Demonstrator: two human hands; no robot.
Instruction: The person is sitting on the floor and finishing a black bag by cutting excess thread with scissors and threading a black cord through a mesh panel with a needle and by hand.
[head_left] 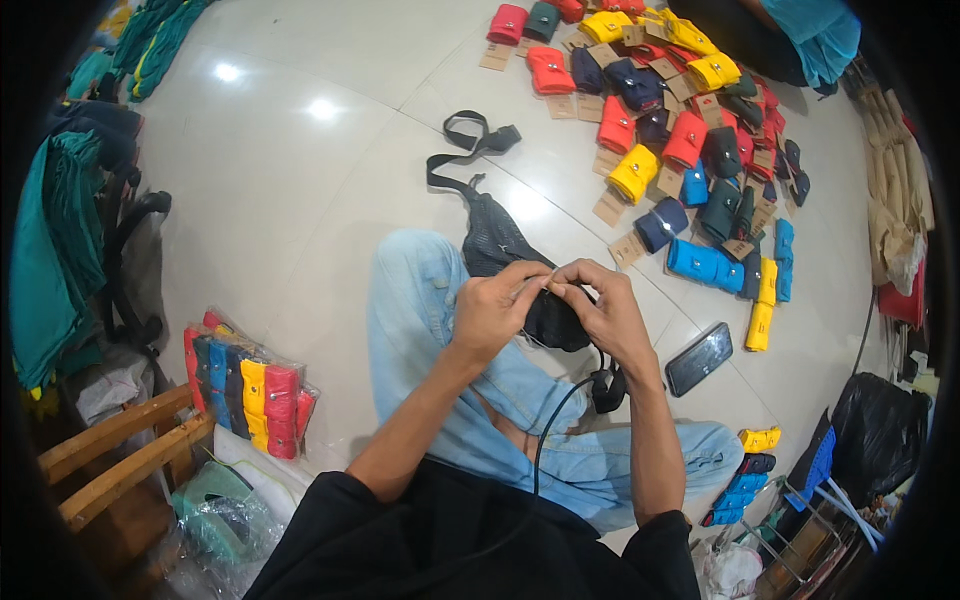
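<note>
Seemingly just beneath left hand (490, 312) and right hand (612, 312), a black bag (556, 324).

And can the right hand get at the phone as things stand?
Likely yes: the phone lies uncovered on the floor to the right of the right hand, with nothing visible between them. That hand seems occupied at the black mesh item, so may need freeing first.

A black, partly mesh fabric piece (492, 235) lies limp and creased, stretching from the lap toward eleven o'clock. Its near end hangs by the left hand (487, 312) and right hand (610, 312), whose fingertips meet there. A black strap (434, 172) snakes loosely toward twelve o'clock, ending in a dark buckle (503, 138).
</note>
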